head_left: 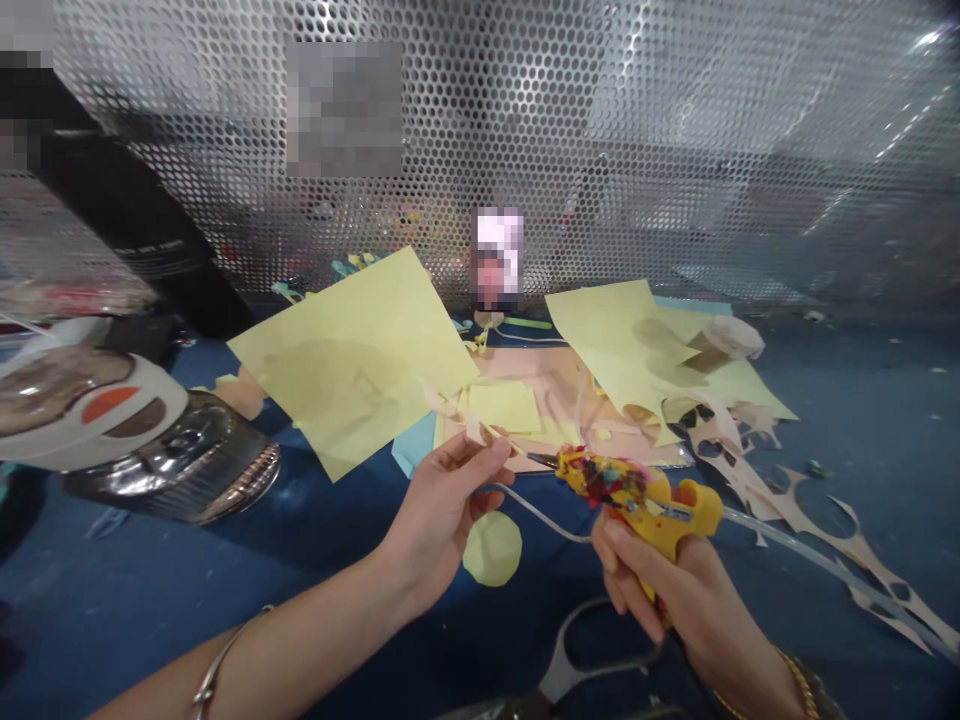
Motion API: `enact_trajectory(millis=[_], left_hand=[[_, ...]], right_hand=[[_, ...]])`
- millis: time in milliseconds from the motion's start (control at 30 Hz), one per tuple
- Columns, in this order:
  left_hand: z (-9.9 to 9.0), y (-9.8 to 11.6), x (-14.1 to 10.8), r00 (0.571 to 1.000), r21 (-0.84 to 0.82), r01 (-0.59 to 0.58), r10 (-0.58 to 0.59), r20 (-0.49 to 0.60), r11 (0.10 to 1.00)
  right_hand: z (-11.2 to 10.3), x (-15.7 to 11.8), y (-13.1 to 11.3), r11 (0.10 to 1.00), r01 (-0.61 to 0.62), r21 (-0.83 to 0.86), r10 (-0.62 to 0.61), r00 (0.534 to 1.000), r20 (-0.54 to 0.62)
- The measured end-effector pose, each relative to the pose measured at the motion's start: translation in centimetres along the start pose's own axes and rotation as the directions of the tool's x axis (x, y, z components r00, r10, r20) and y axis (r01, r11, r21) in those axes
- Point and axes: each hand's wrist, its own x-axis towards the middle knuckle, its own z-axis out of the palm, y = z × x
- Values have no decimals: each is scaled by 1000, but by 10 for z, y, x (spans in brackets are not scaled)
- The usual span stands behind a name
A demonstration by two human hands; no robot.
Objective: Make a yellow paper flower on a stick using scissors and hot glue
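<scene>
Over the tabletop [862, 400], the right hand [660, 590] grips a glue gun [637, 500], the left hand [442, 510] pinches a paper strip [450, 405].

"What stands in front of me?" I ask.

"You tell me, it's your view."

"1 tall sheet of perforated metal [600, 130], silver, with rows of small round holes from edge to edge."

"Anything on it?"

"A pixelated patch [343, 108] hides something on the upper left, and a black diagonal band [127, 210] cuts across the left side."

"How's the light?"

"Bright white glare streaks the upper right of the sheet, and it dims toward the bottom."

"And below that?"

"A dark blue work surface [862, 400] runs out toward me, dotted with pale flecks."
</scene>
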Motion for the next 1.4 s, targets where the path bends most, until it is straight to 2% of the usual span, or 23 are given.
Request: enact_trajectory(millis=[400,967,1400], left_hand=[[1,0,0,1000,-2,0,0,-1,1000],[-1,-3,1,1000,19,-16,16,14,1000],[0,-1,0,1000,12,-11,11,21,1000]], right_hand=[[0,-1,1,999,-24,45,24,1000,4],[1,-1,3,1000,-11,26,11,999,-32],[1,-1,6,999,2,41,-2,1000,-9]])
